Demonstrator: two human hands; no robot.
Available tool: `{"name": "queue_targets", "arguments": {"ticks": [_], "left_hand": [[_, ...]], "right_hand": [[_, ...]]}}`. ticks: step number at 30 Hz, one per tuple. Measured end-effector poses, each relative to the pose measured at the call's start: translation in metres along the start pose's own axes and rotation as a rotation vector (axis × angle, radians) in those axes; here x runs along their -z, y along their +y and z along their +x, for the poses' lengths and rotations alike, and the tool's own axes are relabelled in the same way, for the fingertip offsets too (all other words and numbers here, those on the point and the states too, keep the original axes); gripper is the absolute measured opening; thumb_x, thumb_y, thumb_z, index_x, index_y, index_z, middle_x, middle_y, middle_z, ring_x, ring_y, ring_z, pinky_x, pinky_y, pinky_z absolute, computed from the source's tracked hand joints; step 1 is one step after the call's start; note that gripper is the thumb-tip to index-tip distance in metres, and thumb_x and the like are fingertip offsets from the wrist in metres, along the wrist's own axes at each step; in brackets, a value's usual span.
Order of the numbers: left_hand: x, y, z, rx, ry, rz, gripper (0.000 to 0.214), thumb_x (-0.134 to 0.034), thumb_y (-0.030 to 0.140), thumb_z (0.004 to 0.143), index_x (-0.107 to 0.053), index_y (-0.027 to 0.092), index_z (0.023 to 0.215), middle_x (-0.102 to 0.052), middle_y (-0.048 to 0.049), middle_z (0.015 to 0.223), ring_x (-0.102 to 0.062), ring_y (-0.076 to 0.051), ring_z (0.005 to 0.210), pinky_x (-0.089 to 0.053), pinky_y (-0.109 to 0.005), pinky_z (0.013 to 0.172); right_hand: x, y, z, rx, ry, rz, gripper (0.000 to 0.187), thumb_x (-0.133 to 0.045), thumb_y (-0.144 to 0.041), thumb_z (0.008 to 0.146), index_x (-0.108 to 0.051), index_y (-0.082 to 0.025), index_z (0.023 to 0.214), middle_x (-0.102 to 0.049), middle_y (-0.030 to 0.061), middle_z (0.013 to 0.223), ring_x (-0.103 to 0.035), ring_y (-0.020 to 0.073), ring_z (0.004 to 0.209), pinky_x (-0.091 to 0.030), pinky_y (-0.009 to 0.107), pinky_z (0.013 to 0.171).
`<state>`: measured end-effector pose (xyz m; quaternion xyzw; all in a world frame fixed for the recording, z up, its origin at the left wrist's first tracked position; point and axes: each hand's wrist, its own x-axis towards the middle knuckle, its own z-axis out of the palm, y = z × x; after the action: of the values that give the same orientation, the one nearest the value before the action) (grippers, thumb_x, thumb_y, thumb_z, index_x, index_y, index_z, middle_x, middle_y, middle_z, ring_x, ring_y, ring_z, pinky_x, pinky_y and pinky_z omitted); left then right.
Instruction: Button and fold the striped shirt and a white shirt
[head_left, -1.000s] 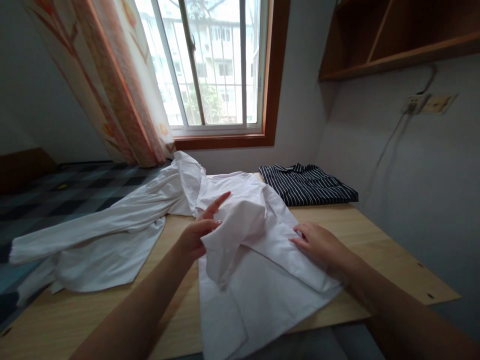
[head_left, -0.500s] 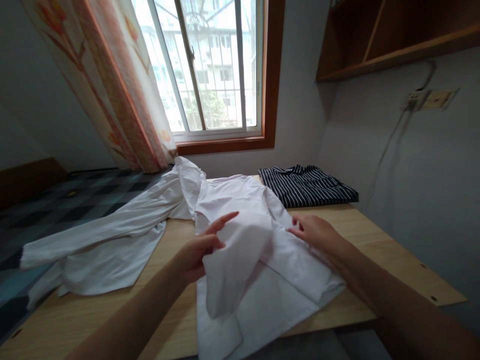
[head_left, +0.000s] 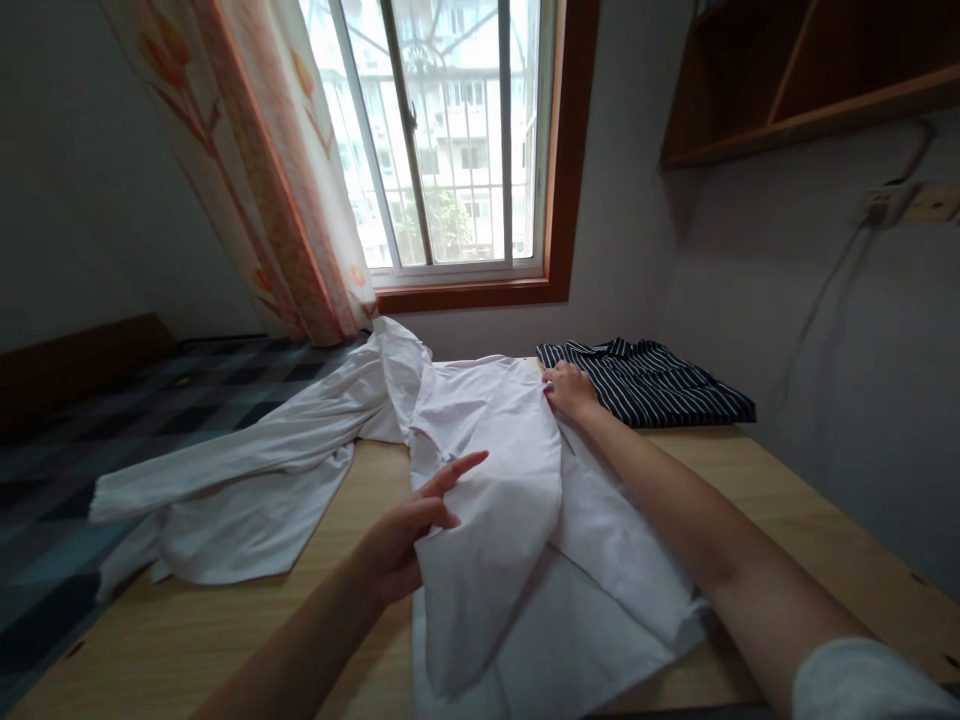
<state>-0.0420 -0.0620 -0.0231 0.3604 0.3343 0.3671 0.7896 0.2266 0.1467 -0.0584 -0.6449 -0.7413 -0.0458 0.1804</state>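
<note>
A white long-sleeved shirt [head_left: 517, 480] lies on the wooden board in front of me, one sleeve folded down over its body. My left hand [head_left: 412, 530] is at the sleeve's lower left edge, its index finger stretched out over the cloth. The thumb presses on the fabric, and its other fingers are partly hidden. Farther back, my right hand [head_left: 568, 388] has its fingers curled at the shirt's upper right edge, near the shoulder. Just beside that hand lies a folded black-and-white striped shirt [head_left: 660, 385].
Another white garment [head_left: 247, 500] spreads to the left across the board [head_left: 360, 610] and the dark checked bedding [head_left: 247, 390]. A curtain [head_left: 277, 200] hangs at the window [head_left: 465, 150]. Brown shelves [head_left: 810, 130] are on the right wall, above a socket with a cord [head_left: 817, 290].
My right hand has moved forward and left to the shirt's shoulder edge. The folded sleeve now lies flatter and straighter. My left hand stays near the sleeve edge; the view has shifted slightly left.
</note>
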Motion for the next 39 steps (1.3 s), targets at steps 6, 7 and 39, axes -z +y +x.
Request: {"name": "queue_targets", "arguments": {"ticks": [6, 7, 39], "left_hand": [[0.005, -0.005, -0.001, 0.089, 0.137, 0.063, 0.083, -0.060, 0.004, 0.060, -0.051, 0.027, 0.140, -0.069, -0.0010, 0.096, -0.061, -0.008, 0.057, -0.044, -0.016, 0.049], [0.005, -0.008, -0.002, 0.110, 0.176, 0.093, 0.081, -0.061, 0.005, 0.061, -0.051, 0.026, 0.139, -0.068, -0.0005, 0.094, -0.060, -0.008, 0.056, -0.044, -0.017, 0.049], [-0.011, -0.054, -0.054, 0.226, 0.309, 1.688, 0.049, -0.042, 0.036, 0.091, -0.054, 0.032, 0.139, -0.075, -0.0068, 0.104, -0.069, -0.026, 0.099, -0.047, -0.034, 0.084]], "right_hand": [[0.000, 0.019, 0.009, -0.253, 0.064, 0.096, 0.036, -0.034, -0.015, 0.096, -0.066, -0.017, 0.112, -0.063, 0.0144, 0.115, -0.056, 0.0248, 0.103, -0.039, 0.032, 0.081], [-0.001, 0.023, 0.008, -0.275, 0.065, 0.107, 0.036, -0.034, -0.015, 0.096, -0.066, -0.017, 0.111, -0.063, 0.0142, 0.115, -0.056, 0.0248, 0.102, -0.039, 0.031, 0.080], [-0.035, 0.053, 0.000, -0.276, 0.078, 0.177, 0.033, -0.046, -0.023, 0.092, -0.071, -0.021, 0.113, -0.069, 0.0119, 0.118, -0.062, 0.0235, 0.103, -0.043, 0.027, 0.080]]}}
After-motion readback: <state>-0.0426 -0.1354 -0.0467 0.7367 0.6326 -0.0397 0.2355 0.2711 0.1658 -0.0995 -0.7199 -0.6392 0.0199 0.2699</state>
